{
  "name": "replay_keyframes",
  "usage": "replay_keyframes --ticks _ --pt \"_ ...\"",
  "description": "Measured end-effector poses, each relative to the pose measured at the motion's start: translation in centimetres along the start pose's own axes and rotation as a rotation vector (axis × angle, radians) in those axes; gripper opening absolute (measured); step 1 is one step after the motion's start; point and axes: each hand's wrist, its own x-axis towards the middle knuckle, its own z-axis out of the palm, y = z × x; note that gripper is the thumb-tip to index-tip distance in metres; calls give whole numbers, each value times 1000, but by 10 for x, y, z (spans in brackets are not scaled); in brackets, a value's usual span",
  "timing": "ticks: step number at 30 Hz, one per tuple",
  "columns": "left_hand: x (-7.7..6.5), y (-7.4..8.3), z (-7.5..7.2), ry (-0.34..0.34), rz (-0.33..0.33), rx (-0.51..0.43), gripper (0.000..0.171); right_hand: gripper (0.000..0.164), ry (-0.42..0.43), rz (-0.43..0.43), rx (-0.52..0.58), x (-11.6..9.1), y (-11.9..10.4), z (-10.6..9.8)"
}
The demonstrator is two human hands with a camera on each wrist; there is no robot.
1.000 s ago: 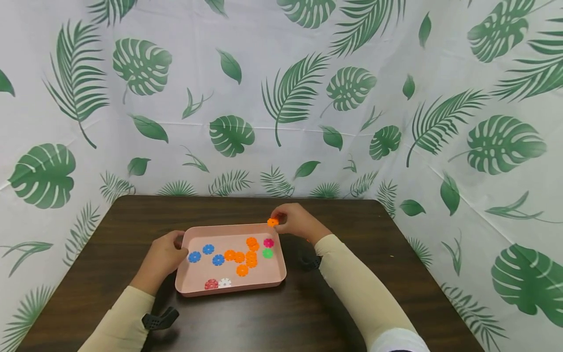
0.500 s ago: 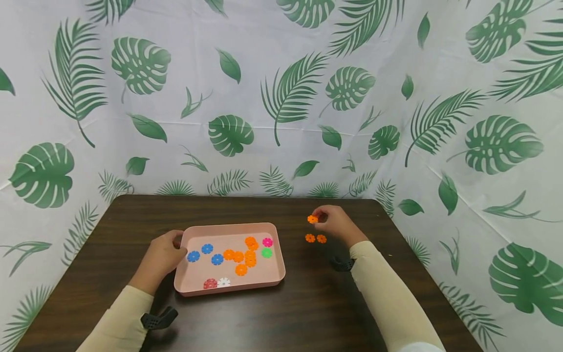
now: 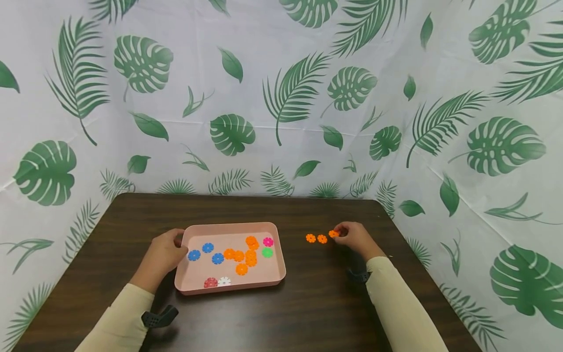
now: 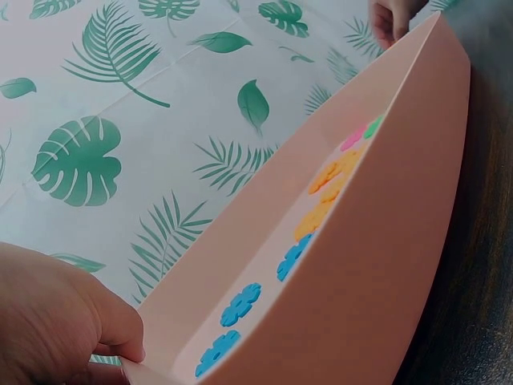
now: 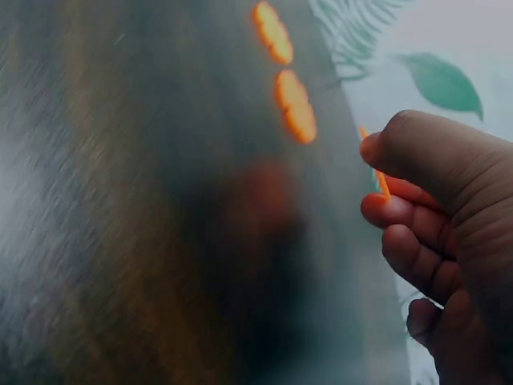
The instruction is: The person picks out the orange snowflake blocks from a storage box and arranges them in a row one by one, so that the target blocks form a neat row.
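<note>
My left hand [image 3: 162,255] grips the left rim of a shallow pink tray [image 3: 184,283]; the left wrist view shows thumb and fingers pinching that wall. Inside lie blue notched discs [image 3: 218,258], several orange ones [image 3: 241,269], a pink one [image 3: 268,242], a green one [image 3: 267,253], a red one [image 3: 210,282] and a white one [image 3: 224,281]. To the right of the tray, my right hand [image 3: 355,239] pinches an orange notched disc [image 3: 334,234] between thumb and fingertips, just above the table. Two more orange discs [image 3: 311,238] lie in a row to its left.
Everything stands on a dark wood-grain table [image 3: 246,322]. Behind and beside it hangs a white cloth [image 3: 264,98] with green leaf prints. A black wrist strap [image 3: 159,317] sits on the left forearm.
My right hand has carried the orange disc from above the tray's far right corner rightward, then down beside the two orange discs on the table. My left hand has stayed on the tray.
</note>
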Motion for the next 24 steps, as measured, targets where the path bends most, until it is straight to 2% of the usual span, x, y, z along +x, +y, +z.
replay_keyframes --ticks 7,18,24 --pt "-2 1 -1 -3 6 2 59 25 -23 41 -11 2 10 6" --pt "1 -1 -1 -3 -1 2 60 24 -24 -11 -60 4 11 10" --pt "2 0 -1 -11 -9 7 60 25 -24 -15 -48 2 11 8"
